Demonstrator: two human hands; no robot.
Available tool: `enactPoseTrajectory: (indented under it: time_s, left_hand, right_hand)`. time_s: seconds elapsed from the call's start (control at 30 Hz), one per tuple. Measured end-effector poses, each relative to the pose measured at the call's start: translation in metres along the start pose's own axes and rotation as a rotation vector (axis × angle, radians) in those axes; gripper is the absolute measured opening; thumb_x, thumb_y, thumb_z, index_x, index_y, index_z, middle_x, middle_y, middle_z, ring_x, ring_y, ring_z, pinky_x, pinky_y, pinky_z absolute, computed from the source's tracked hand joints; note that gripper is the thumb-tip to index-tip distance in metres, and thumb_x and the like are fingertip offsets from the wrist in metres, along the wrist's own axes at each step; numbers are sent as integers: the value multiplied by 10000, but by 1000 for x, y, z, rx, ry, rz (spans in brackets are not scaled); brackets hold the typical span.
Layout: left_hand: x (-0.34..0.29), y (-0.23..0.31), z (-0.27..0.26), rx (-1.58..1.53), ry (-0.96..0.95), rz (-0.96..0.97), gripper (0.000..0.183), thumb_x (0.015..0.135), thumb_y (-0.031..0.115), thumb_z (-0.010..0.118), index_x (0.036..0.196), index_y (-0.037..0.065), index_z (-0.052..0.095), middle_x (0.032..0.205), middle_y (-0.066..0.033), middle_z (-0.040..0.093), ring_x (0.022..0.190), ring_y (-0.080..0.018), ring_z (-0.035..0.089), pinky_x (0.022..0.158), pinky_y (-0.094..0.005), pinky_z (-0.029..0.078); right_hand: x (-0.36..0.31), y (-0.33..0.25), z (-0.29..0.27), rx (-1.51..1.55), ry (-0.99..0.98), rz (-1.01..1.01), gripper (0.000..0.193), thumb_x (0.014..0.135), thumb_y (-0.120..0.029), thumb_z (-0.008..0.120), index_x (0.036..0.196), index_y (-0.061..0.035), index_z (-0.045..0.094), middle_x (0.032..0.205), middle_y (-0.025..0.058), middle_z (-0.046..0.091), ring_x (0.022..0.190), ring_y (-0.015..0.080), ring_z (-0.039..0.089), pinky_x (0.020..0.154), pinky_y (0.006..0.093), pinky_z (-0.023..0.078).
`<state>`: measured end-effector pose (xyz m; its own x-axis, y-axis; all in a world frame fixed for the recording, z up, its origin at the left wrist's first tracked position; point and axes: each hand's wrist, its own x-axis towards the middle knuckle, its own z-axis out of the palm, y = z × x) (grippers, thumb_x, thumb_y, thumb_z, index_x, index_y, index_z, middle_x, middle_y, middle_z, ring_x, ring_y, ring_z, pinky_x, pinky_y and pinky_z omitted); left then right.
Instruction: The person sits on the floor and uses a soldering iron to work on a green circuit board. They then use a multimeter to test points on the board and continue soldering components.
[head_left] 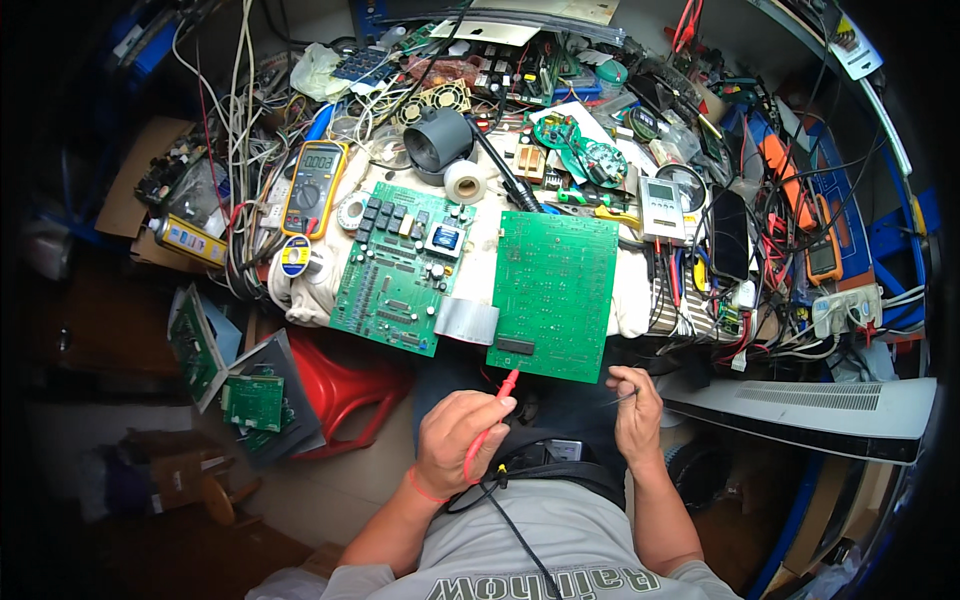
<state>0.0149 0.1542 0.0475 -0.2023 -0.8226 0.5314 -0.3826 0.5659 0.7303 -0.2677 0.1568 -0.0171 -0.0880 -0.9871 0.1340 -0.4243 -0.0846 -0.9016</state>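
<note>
My left hand (455, 440) is closed round a red test probe (507, 384). The probe points up at the lower edge of a green circuit board (555, 290), close to its dark connector; I cannot tell whether the tip touches. Beside that board's lower right corner, my right hand (638, 415) is closed in a pinch on a thin dark piece (622, 398), perhaps a wire or probe tip. A grey ribbon cable (467, 321) joins the board to a second green board (390, 275) with relays and chips. A yellow multimeter (313, 190) lies to the left, its display lit.
Behind the boards are a grey cup-shaped part (438, 140), a tape roll (465, 183) and piled electronic parts. A solder spool (297, 256) sits left, a white handheld meter (661, 210) and phone (729, 235) right. Below left stands a red stool (345, 390).
</note>
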Motion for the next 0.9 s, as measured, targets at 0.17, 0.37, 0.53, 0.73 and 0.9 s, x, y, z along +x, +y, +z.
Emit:
enactPoseTrajectory:
  time_s: [0.17,0.37,0.53,0.73,0.9]
  left_hand:
    - [-14,-10,-16,55,137,-34,237,978,68,707,1204,0,690,1031,-162,731,860,-328,708,748,-408,577]
    - [-23,-35,-77,331,577,-210,318,1116,204,531,1290,-45,626,1030,-126,704,927,-253,681,854,-391,562]
    - [-12,-40,-135,-10,1122,-331,487,1162,335,420,1372,-71,588,1063,-94,662,958,-174,622,876,-318,508]
    - [15,-39,-66,-217,694,-262,389,1116,181,493,1384,-87,579,1066,-146,725,913,-197,682,835,-341,553]
    - [55,-56,-9,-122,394,-201,218,1033,43,650,1216,-48,728,1112,-166,735,993,-241,723,873,-331,575]
  right_hand:
    - [4,-2,-9,-97,114,-186,411,1084,-425,596,1171,-51,745,1021,105,567,942,239,573,832,341,472]
    - [18,-21,-21,-167,314,-343,503,1049,-525,613,1173,-61,762,966,54,446,868,192,474,766,304,397]
    - [40,-51,-27,-63,404,-641,361,1007,-390,727,1118,-48,752,963,47,458,854,199,486,792,359,462]
    - [83,-84,-3,27,434,-724,380,1085,-352,600,962,-16,726,873,67,517,850,235,521,794,393,466]
    - [113,-94,14,-38,158,-579,544,1123,-391,437,1040,46,751,739,112,588,634,219,528,617,338,412]
